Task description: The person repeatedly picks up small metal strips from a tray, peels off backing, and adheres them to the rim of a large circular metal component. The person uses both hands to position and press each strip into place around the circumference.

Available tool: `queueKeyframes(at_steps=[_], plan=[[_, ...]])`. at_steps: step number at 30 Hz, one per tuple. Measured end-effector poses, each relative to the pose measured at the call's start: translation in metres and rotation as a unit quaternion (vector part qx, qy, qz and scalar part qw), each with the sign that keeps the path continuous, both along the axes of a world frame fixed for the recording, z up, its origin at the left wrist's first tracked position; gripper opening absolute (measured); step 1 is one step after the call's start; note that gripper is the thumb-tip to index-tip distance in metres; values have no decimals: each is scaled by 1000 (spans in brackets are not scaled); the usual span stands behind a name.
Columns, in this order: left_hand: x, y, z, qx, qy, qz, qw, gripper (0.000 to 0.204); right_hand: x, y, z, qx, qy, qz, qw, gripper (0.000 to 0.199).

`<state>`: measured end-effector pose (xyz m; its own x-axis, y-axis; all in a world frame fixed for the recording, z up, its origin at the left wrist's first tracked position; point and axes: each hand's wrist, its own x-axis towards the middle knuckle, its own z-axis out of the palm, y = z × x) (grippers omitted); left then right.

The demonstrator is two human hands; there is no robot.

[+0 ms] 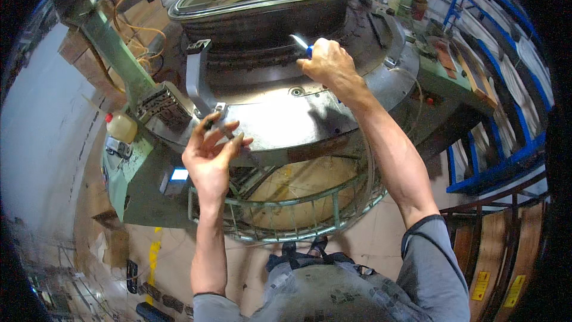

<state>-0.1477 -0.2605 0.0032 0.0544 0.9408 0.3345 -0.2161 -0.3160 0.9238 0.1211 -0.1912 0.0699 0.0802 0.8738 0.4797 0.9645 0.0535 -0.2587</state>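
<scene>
My right hand [331,64] is closed around the blue handle of a small knife [300,42]. Its bright, curved blade points up and to the left, over the dark bed of a large round machine [262,77]. My left hand [210,155] is turned palm up with the fingers apart and slightly curled; I see nothing held in it. It hovers at the machine's near left rim, close to the foot of a grey curved metal arm [196,77]. A bright metal plate [271,124] lies between my hands.
A wide metal ring [268,9] rises at the machine's far side. A green post [122,53] stands left, near a red-capped bottle [121,127]. Below the rim curves a green guard rail [286,203]. Blue racks [506,167] with white material stand right.
</scene>
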Motion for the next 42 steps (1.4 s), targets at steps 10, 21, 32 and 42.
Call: queueKeyframes(at_steps=[10,21,32,42], plan=[[-27,7,-9,-22,-6,-3,1000,46,-13,33,10,-95,85,45,991,42],[31,65,20,41,-48,17,998,42,9,-98,-3,-133,224,245,934,28],[90,70,27,67,-69,-30,995,45,104,-224,-199,32,293,-22,955,22],[92,69,30,108,-3,-63,992,21,120,-312,-448,54,506,-208,835,27]])
